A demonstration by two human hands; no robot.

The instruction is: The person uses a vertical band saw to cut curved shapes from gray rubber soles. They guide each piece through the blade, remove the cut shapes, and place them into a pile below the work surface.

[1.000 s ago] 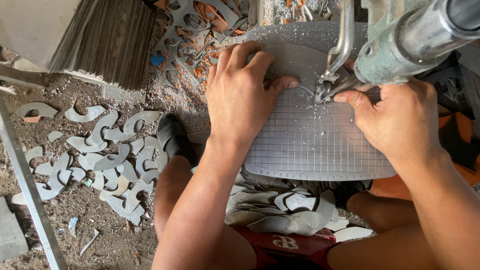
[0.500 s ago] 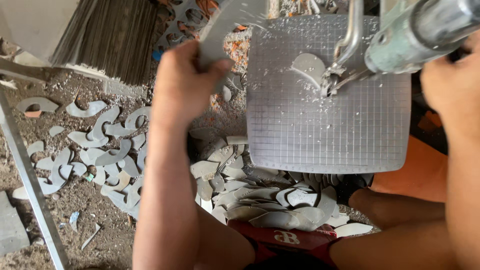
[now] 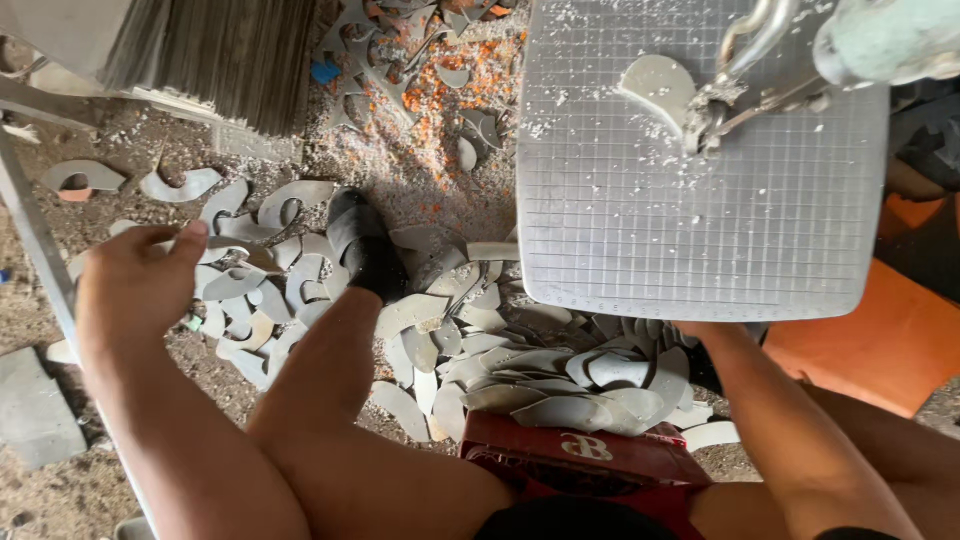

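Since the earlier frame, the left hand (image 3: 135,285) has swung from the grey gridded metal work plate (image 3: 700,220) out to 9 o'clock, over the scattered grey crescent-shaped offcuts (image 3: 260,290) on the dirt floor. Its fingers close on one thin grey cut piece (image 3: 240,250). One rounded grey cut piece (image 3: 660,88) lies on the plate at 1 o'clock, beside the machine's metal cutting head (image 3: 715,110). One right forearm shows at 5 o'clock; its hand is hidden under the plate, its state unknowable.

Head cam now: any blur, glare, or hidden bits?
Head view: left hand slightly motion-blurred; grid table sharp, evenly lit, mild glare at its top; machine arm soft, too near; right hand hidden under the table; floor scraps in flat daylight, soft shadows.
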